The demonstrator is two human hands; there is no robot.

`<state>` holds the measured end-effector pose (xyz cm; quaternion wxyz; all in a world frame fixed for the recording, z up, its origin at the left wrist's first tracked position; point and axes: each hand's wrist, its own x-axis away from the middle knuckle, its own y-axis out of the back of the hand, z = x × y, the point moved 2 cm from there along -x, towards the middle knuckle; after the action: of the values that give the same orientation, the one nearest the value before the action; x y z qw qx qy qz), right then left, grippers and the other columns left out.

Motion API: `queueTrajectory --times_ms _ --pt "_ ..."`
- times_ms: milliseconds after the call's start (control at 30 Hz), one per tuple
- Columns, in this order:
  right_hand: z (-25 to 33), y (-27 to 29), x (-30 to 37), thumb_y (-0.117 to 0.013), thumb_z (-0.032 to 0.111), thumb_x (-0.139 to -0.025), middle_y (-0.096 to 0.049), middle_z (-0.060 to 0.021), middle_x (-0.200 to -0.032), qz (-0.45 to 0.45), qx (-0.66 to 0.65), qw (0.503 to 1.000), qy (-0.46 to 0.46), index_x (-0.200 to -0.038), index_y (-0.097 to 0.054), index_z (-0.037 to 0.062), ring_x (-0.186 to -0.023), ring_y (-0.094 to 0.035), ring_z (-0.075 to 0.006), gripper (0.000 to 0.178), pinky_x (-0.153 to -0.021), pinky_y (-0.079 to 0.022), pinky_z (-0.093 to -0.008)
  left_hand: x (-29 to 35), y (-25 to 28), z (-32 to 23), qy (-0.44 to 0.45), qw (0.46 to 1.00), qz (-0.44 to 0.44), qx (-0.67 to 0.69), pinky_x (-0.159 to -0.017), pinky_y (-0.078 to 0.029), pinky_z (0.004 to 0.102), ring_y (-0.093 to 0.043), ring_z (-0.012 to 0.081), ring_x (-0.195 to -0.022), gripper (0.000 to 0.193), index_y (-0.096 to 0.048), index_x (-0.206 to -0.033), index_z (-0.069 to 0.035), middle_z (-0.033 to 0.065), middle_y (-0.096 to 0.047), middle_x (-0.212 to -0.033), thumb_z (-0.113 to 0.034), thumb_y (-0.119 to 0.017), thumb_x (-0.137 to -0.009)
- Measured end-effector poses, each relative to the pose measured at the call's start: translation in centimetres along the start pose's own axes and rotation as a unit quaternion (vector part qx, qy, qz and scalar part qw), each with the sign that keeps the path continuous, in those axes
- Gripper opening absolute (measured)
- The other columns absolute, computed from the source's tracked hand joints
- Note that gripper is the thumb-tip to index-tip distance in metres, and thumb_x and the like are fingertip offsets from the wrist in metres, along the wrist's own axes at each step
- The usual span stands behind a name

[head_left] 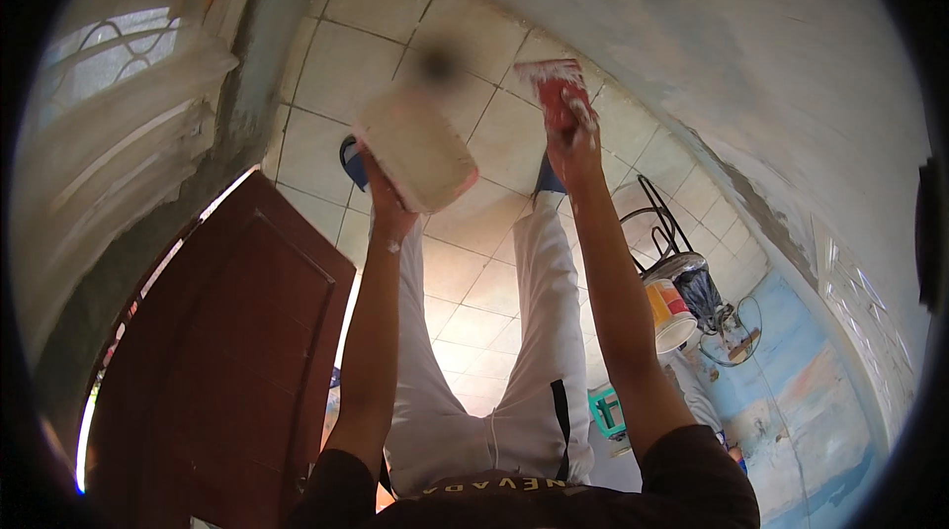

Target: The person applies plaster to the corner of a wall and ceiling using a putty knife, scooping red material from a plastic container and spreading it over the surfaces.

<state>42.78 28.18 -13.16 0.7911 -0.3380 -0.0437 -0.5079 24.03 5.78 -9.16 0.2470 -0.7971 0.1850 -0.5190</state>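
My left hand (391, 215) is closed round the side of a pale, rectangular tub (420, 148) with pinkish-red edges. I cannot make out what is inside it. To the right and farther forward, my right hand (573, 136) grips a red scraper (561, 92), whose far edge is coated with white paste. White smears also mark the fingers of the right hand and my left wrist. The scraper and the tub are apart, both held above the tiled floor (474, 272).
A dark brown door (237, 341) stands at the left, below a curtained window (124, 49). Bare grey wall (781, 64) rises on the right. Near it are a black-framed chair (660, 218), a white bucket (674, 319) with a coloured label and a green stool (606, 412).
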Motion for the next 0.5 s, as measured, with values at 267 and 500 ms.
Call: queueTrajectory --times_ms 267,500 --pt "1.4 0.6 -16.5 -0.049 0.000 -0.101 -0.065 -0.0172 -0.123 -0.131 -0.042 0.990 -0.025 -0.125 -0.055 -0.0083 -0.110 -0.064 -0.0231 0.026 -0.098 -0.051 -0.0282 -0.6 4.3 -1.8 0.027 0.999 -0.029 -0.015 -0.114 -0.039 0.0451 -0.044 0.0271 -0.139 0.077 -0.034 -0.155 -0.018 0.0056 -0.043 -0.153 -0.071 -0.036 -0.099" --pt "10.0 -11.5 -4.2 -0.047 0.007 -0.103 -0.063 -0.0168 -0.124 -0.201 -0.212 0.949 0.115 -0.125 -0.053 -0.0048 -0.112 -0.063 -0.0263 0.026 -0.098 -0.054 -0.0345 0.0 6.4 -1.0 -0.010 0.997 -0.063 -0.046 -0.111 -0.044 0.0464 -0.050 0.0273 -0.133 0.070 -0.039 -0.152 -0.019 0.0050 -0.049 -0.147 -0.068 -0.034 -0.101"
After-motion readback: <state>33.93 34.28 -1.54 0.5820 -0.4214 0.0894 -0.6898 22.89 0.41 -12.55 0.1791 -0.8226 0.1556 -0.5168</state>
